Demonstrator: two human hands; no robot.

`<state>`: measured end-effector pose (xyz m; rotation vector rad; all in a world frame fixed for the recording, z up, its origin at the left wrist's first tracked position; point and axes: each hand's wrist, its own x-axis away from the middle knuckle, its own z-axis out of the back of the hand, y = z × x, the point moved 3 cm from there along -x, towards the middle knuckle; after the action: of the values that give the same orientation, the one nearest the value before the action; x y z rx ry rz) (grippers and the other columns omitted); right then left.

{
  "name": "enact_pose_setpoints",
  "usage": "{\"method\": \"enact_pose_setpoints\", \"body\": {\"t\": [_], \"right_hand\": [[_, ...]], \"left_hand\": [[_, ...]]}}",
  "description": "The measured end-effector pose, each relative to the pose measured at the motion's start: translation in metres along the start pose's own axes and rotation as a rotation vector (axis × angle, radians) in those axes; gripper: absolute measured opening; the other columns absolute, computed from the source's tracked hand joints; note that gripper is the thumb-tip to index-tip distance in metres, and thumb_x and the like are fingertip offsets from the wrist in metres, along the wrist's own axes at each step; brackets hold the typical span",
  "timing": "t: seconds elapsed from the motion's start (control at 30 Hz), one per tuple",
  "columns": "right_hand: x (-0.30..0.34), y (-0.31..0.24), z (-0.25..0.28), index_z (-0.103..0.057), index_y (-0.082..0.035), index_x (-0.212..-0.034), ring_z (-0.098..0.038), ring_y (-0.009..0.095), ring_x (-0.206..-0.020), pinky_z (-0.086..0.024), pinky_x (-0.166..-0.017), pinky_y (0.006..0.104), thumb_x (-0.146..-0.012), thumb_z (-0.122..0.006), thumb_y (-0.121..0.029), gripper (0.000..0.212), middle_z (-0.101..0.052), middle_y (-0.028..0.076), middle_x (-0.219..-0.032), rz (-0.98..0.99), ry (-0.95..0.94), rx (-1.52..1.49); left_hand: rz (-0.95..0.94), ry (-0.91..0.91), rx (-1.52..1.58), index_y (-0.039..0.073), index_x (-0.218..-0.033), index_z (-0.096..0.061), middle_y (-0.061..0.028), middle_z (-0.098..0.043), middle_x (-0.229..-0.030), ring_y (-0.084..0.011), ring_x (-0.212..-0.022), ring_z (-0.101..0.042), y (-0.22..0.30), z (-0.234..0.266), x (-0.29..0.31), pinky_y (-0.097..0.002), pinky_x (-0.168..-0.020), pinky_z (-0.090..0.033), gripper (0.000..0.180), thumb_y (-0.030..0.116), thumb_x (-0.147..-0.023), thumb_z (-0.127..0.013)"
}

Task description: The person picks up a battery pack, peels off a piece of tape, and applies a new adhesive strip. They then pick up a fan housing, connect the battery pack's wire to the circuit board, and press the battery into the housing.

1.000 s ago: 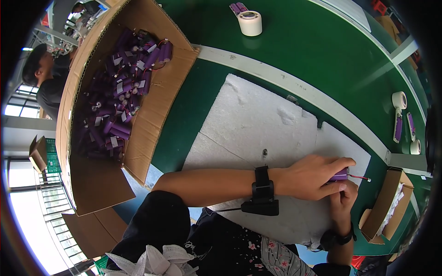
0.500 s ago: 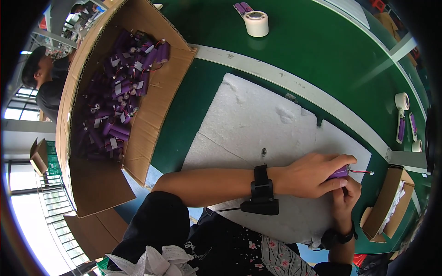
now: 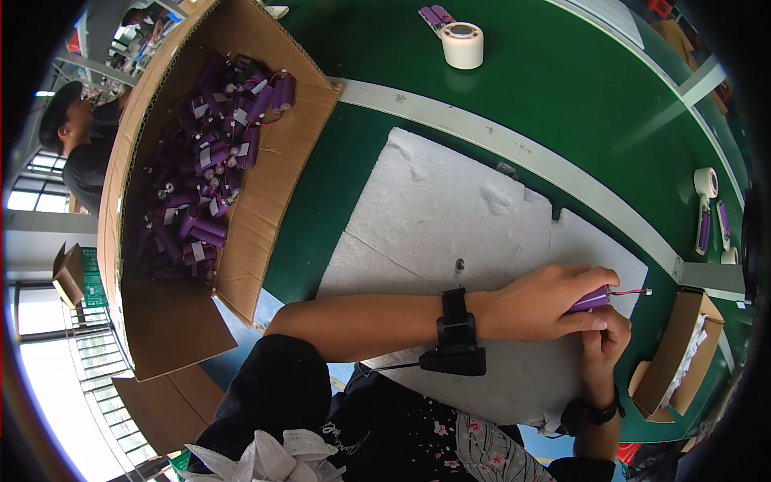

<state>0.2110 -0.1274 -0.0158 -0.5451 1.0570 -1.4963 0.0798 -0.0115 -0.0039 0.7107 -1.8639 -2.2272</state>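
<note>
Near the right end of the white foam board [image 3: 434, 209], both my hands hold a purple battery pack [image 3: 590, 300]. A short red wire lead with a small white connector [image 3: 648, 292] sticks out from its right end. My left hand [image 3: 550, 301] reaches across from the left, its fingers and thumb closed around the pack. From below, my right hand [image 3: 606, 341] grips the pack with bent fingers, which partly hide it. Each wrist wears a black strap.
At left, a large cardboard box [image 3: 241, 265] holds many purple battery packs [image 3: 209, 161]. A small cardboard box [image 3: 675, 361] with white pieces stands at right. Beyond the white rail [image 3: 482, 132], white rolls [image 3: 463, 46] lie on the green surface with purple packs. A person [image 3: 80, 136] sits at far left.
The white rolls and purple packs beyond the rail have shifted slightly right and nearer. The held pack has turned a little in my hands, its wire now pointing slightly upward.
</note>
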Motion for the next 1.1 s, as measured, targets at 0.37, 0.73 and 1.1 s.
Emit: {"method": "enact_pose_setpoints", "body": {"t": [0.37, 0.73, 1.1], "right_hand": [[-0.0017, -0.0031, 0.0005, -0.056, 0.003, -0.079, -0.053, 0.015, -0.055, -0.041, -0.053, 0.027, -0.081, -0.06, -0.015, 0.019, -0.056, 0.008, -0.064, 0.013, 0.011, 0.002], [-0.0038, -0.0059, -0.0005, -0.059, 0.003, -0.08, -0.058, 0.016, -0.058, -0.043, -0.055, 0.0264, -0.08, -0.058, -0.009, 0.012, -0.06, 0.009, -0.067, -0.027, -0.031, -0.055], [-0.0049, -0.0072, -0.0013, -0.059, 0.003, -0.08, -0.057, 0.016, -0.058, -0.042, -0.054, 0.0263, -0.08, -0.058, -0.009, 0.011, -0.059, 0.009, -0.066, -0.017, -0.032, -0.028]], "left_hand": [[-0.017, 0.017, -0.013, 0.004, -0.123, -0.047, -0.0172, -0.059, -0.104, -0.0349, -0.089, -0.061, -0.0013, -0.0009, 0.0003, -0.0406, -0.076, -0.049, 0.048, 0.022, -0.085, -0.069], [-0.066, 0.068, -0.025, 0.005, -0.12, -0.048, -0.0161, -0.059, -0.102, -0.0354, -0.087, -0.06, -0.0028, -0.0024, 0.0006, -0.0414, -0.074, -0.049, 0.042, 0.019, -0.085, -0.067], [-0.097, 0.132, 0.015, 0.005, -0.113, -0.049, -0.0173, -0.059, -0.093, -0.0382, -0.079, -0.059, -0.0022, -0.0027, 0.0006, -0.0428, -0.068, -0.047, 0.034, 0.02, -0.086, -0.066]]}}
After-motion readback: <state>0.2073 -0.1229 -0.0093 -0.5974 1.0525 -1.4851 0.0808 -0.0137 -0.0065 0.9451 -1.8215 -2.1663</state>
